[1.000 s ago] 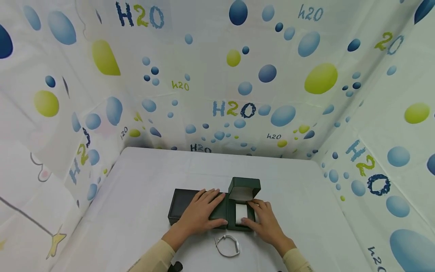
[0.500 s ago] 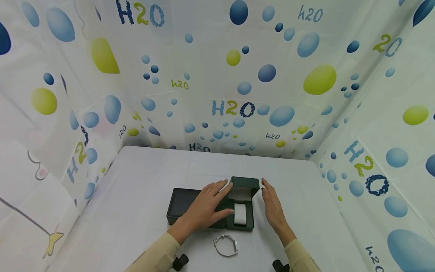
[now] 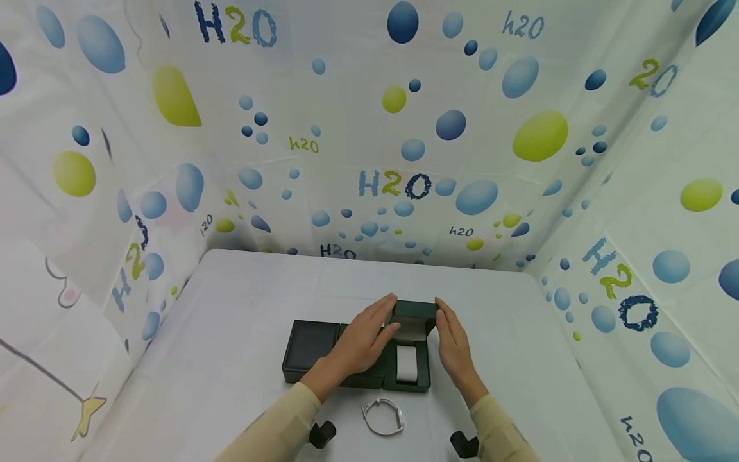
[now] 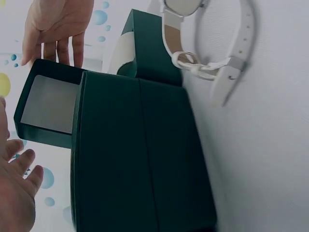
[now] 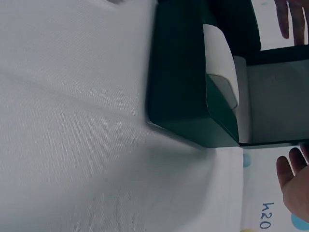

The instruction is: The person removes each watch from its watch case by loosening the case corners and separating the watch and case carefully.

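A dark green watch box (image 3: 424, 382) stands with its lid (image 3: 414, 309) raised and a white cushion (image 3: 407, 364) inside. My left hand (image 3: 359, 340) is at the left side of the lid, fingers extended, its forearm passing over the closed green box beside it. On the other side, my right hand (image 3: 455, 340) has straight fingers at the lid's right edge. In the left wrist view the right fingertips (image 4: 63, 50) reach behind the lid. A white watch (image 4: 241, 38) lies on its side on the table in front of the boxes.
A closed dark green box (image 4: 120, 159) stands directly against the open one's left side. Farther left is a black box (image 3: 312, 346) in the same row. A white cloth (image 3: 260, 289) covers the table, with patterned curtains (image 3: 323, 147) around it.
My right hand has left the cushion, swung out to the right, then come in at the lid's right side. My left hand has risen from the closed box to the lid's left side.
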